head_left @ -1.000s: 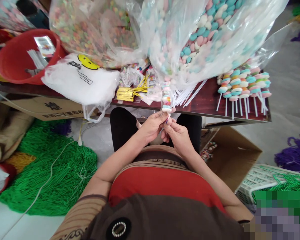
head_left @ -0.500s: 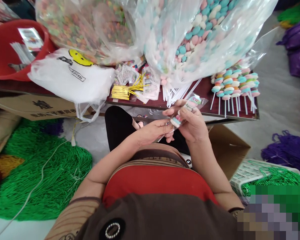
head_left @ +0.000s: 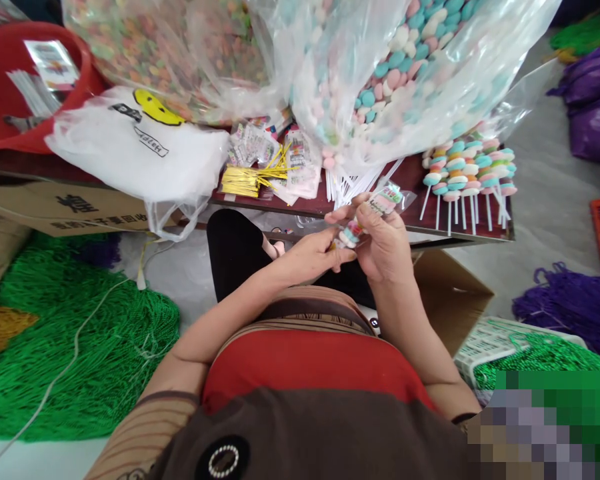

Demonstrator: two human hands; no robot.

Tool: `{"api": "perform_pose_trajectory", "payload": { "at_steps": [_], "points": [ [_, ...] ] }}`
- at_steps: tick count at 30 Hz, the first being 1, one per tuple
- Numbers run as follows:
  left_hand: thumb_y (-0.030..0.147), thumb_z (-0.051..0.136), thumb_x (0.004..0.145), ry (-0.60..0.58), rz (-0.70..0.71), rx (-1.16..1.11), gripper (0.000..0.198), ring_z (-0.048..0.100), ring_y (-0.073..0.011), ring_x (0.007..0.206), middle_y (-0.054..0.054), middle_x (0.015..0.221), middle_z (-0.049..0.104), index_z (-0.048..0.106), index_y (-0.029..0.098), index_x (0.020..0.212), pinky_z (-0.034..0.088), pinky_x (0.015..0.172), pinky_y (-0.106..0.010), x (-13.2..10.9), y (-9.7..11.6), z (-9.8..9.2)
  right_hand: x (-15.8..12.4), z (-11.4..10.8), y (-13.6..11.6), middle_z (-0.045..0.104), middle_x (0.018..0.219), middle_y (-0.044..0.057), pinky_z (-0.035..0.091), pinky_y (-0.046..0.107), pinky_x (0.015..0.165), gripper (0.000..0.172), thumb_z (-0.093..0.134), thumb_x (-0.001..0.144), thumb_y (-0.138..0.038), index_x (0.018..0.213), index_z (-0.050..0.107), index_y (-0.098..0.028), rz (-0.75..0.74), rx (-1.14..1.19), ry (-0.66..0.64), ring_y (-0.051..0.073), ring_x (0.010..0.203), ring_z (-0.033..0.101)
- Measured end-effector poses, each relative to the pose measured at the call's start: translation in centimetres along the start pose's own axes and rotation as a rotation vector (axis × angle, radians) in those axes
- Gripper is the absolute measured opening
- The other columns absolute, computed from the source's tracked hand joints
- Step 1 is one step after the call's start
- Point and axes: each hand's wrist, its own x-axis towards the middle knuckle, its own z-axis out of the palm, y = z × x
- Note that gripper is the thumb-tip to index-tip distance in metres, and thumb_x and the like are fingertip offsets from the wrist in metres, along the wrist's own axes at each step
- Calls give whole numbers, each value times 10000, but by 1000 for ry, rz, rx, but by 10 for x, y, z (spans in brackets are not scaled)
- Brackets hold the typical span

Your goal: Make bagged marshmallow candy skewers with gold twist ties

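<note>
Between my hands, above my lap at the table's front edge, is a candy skewer (head_left: pixel 351 233) in a clear printed bag (head_left: pixel 387 197). Its pink, white and blue pieces show through the film. My right hand (head_left: pixel 386 245) is closed around the bagged skewer, thumb on top, with the bag's printed end sticking out beyond it. At the lower end my left hand (head_left: pixel 313 255) pinches the gathered bag. A small yellow bit shows at those fingertips, too small to make out. The stick is mostly hidden by the fingers.
Gold twist ties (head_left: pixel 240 181), printed bags (head_left: pixel 303 163) and white sticks (head_left: pixel 350 183) lie on the table. Several candy skewers (head_left: pixel 467 170) rest at its right end. Big candy bags (head_left: pixel 410 80) stand behind. A red basin (head_left: pixel 87 67) is left; a cardboard box (head_left: pixel 450 293) sits below right.
The bagged skewer has turned slightly, so more of the printed film faces up. My left fingers have closed in at its lower end. The view has shifted a little.
</note>
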Motion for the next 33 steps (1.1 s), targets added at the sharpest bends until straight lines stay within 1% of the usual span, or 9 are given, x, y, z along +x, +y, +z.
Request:
{"api": "perform_pose_trajectory", "payload": {
  "at_steps": [7,13,15,17,22,24,27,29,33],
  "points": [
    [356,649,899,231,40,217,169,574,-167,708,-11,700,595,671,203,830,398,672,-259,0,-11,4,0,13,12,634,696,-22,594,372,785,406,753,775,-609,848,539,-273,-63,6,88,198,759,710],
    [686,694,789,-387,-122,-423,507,305,-70,448,62,552,398,631,184,772,294,462,-249,-13,-3,5,-6,-31,-7,714,789,50,598,457,677,655,874,524,-703,964,641,-277,27,-2,-301,313,844,728],
    [728,723,731,-434,-133,-504,550,286,-63,447,69,557,397,610,193,780,295,451,-252,-12,0,10,-6,-38,-8,711,762,49,595,467,674,566,887,552,-651,891,647,-266,4,21,-347,311,810,729],
    [725,643,805,-309,-90,-404,526,324,-76,455,64,551,405,601,200,813,318,477,-253,-6,-1,11,-4,-32,-3,727,794,49,594,454,697,442,855,657,-592,862,639,-266,-14,8,-252,285,796,727],
    [411,627,911,360,68,171,221,467,-124,608,21,645,502,584,217,815,348,605,-249,8,-16,-1,2,-6,19,757,889,34,587,412,824,319,812,757,-502,846,610,-273,-130,-39,106,239,886,721],
    [463,618,911,289,59,81,266,447,-120,575,31,622,478,584,216,821,341,585,-250,5,-19,-7,2,-9,17,765,936,49,592,410,792,326,827,741,-505,875,644,-271,-101,-62,12,242,874,714],
    [646,595,878,-161,-28,-308,447,314,-88,452,86,539,345,583,201,835,306,495,-241,-2,-17,-10,2,-23,6,770,1013,88,590,398,645,407,870,678,-521,931,706,-248,12,-66,-267,244,784,700],
    [703,636,822,-275,-66,-468,511,271,-71,433,100,546,323,572,196,839,291,470,-235,-4,-15,-8,3,-27,3,778,997,94,566,373,564,418,876,667,-520,934,719,-239,59,-50,-326,231,716,687],
    [592,590,911,163,1,-170,390,425,-113,510,43,584,455,591,205,861,335,548,-249,3,-17,-3,8,-10,17,792,921,53,597,368,703,332,848,721,-486,911,707,-252,-10,-50,-35,215,780,716]
  ]
}}
